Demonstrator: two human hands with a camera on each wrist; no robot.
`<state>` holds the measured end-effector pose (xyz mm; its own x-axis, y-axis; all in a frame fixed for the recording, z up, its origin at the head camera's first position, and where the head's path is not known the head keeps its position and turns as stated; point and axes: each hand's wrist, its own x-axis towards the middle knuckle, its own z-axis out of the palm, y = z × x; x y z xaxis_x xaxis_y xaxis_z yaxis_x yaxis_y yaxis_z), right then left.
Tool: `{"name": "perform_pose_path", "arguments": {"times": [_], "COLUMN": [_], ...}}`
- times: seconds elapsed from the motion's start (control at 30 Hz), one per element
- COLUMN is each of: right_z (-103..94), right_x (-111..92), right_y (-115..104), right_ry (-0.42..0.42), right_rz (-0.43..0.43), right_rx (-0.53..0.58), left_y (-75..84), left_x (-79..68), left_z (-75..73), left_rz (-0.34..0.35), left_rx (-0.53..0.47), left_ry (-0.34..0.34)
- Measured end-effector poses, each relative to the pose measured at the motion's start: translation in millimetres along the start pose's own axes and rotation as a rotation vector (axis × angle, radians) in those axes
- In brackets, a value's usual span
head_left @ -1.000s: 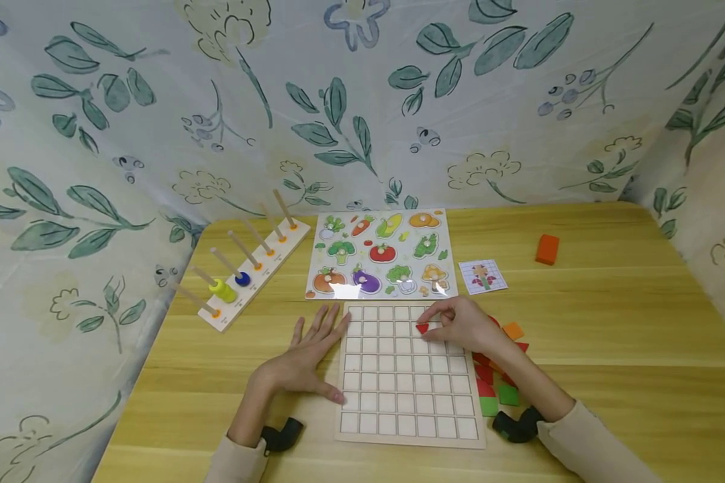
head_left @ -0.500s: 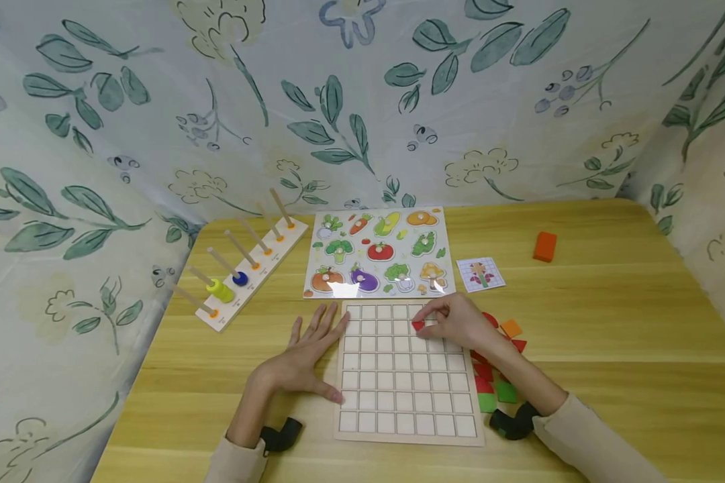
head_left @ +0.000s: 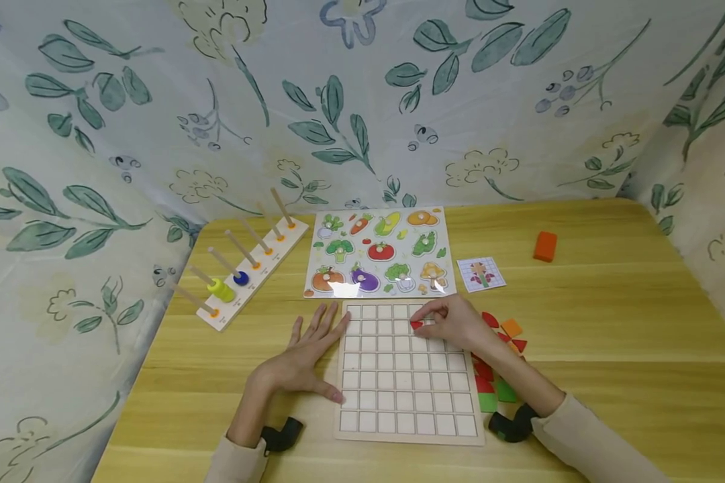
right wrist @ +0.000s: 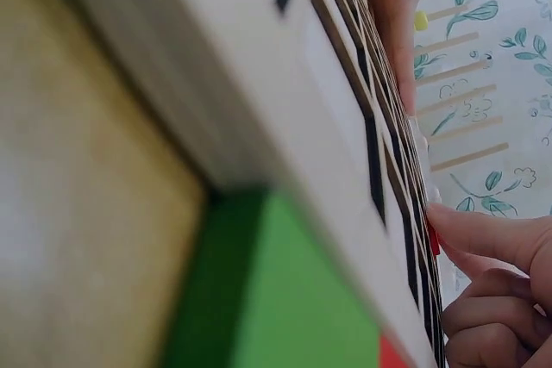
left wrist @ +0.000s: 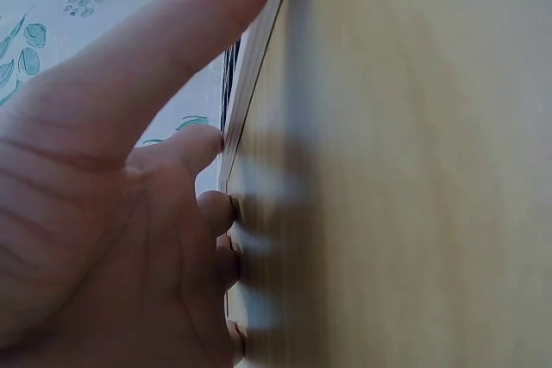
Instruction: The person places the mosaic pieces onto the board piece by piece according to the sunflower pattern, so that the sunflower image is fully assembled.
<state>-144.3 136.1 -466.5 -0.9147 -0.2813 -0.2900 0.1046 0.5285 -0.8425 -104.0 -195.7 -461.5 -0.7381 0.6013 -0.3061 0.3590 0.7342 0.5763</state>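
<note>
In the head view a wooden grid board (head_left: 386, 381) with square cells lies on the table. My right hand (head_left: 459, 324) pinches a small red piece (head_left: 416, 325) between thumb and fingers over the upper right cells. The right wrist view shows the same red piece (right wrist: 434, 240) at the grid; whether it sits in a cell cannot be told. My left hand (head_left: 299, 362) lies with spread, straight fingers along the board's left edge, the thumb touching its lower left side. In the left wrist view its fingertips (left wrist: 226, 265) rest along that edge.
Loose coloured pieces (head_left: 485, 385) lie right of the board, partly under my right forearm. Behind it are a vegetable puzzle (head_left: 371, 231) and a flower picture card (head_left: 493, 265). A peg stand (head_left: 266, 268) is at the left, an orange block (head_left: 545, 247) at the back right.
My right hand has shifted slightly left with the red piece over the grid. The left hand keeps its place on the board's edge.
</note>
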Motion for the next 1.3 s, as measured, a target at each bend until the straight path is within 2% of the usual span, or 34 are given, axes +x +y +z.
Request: {"name": "perform_pose_path", "arguments": {"times": [1.3], "right_z": [-4.1], "right_x": [-1.1], "right_y": [5.0], "right_ry": [-0.021], "right_rz": [0.016], "right_rx": [0.073], "left_y": [-1.7], "left_x": [1.3], "left_z": [1.2], "left_rz": [0.009], "left_rx": [0.002], "left_ry": [0.006]}}
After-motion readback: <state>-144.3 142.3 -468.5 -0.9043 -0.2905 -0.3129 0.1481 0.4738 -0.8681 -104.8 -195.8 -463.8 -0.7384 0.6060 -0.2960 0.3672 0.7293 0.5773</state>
